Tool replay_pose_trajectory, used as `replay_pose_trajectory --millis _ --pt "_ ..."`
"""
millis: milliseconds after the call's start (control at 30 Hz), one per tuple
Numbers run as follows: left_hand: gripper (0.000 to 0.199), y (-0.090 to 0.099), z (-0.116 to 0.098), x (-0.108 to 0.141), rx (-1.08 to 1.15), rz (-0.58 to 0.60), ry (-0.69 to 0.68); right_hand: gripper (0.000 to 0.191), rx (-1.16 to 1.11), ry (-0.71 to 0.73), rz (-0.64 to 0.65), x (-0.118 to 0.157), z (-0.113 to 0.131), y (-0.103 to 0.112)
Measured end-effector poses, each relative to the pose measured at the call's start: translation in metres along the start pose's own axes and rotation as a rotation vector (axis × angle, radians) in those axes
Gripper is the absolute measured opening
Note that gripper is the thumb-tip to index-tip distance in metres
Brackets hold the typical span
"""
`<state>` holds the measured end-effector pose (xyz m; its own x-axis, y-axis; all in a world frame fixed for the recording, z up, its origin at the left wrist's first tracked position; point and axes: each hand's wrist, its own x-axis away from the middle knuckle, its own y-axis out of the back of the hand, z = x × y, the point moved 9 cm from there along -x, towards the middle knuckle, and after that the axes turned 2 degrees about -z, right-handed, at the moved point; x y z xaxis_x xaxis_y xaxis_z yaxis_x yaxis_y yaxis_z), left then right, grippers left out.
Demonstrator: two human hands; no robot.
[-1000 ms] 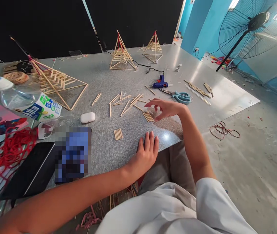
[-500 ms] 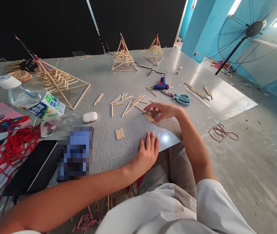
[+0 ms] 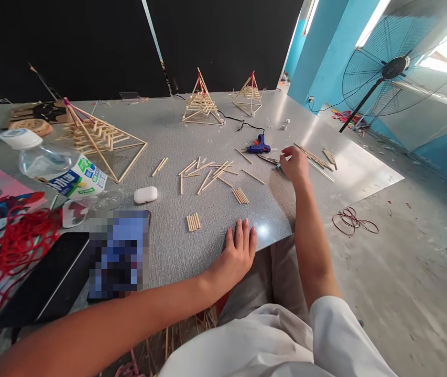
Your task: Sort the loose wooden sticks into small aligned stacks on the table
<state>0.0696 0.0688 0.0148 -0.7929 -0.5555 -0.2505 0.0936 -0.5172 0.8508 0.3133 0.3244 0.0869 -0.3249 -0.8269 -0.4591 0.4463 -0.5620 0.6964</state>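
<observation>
My left hand (image 3: 239, 248) lies flat at the table's near edge, fingers stretched out, holding nothing. Over the scissors (image 3: 268, 159) hovers my right hand (image 3: 294, 165), its fingers curved with a gap at the thumb; it hides most of the handles, and I see nothing held. Just beyond it lie long wooden sticks (image 3: 313, 157). Between my hands and the glue gun (image 3: 260, 145) is a neat row of short sticks (image 3: 241, 196). A second short row (image 3: 193, 222) sits left of my left hand. Loose sticks (image 3: 207, 173) are scattered in the middle.
Stick pyramids stand behind: a large one (image 3: 101, 136) at left, two smaller ones (image 3: 202, 102) at the back. At left are a plastic bottle (image 3: 74, 170), a white case (image 3: 145, 195), a phone (image 3: 123, 251), a black device (image 3: 46, 277) and red yarn (image 3: 22, 246). A fan (image 3: 394, 68) stands right.
My right hand has moved right and away from me, from the short stick row to above the scissors, leaving the row uncovered on the table. My left hand stays put.
</observation>
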Motion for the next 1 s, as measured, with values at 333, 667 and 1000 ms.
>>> replay_pose_trajectory --millis 333,667,1000 --pt "0.058 -0.005 -0.008 0.000 -0.083 -0.078 0.025 0.022 -0.025 0.372 0.229 0.026 0.064 -0.046" --pt "0.055 -0.010 -0.011 -0.005 -0.050 -0.075 0.035 0.055 0.141 0.849 0.675 0.057 0.173 -0.121" --pt "0.054 0.006 -0.008 -0.007 -0.102 -0.107 0.020 0.024 0.269 0.692 0.623 0.039 0.167 -0.142"
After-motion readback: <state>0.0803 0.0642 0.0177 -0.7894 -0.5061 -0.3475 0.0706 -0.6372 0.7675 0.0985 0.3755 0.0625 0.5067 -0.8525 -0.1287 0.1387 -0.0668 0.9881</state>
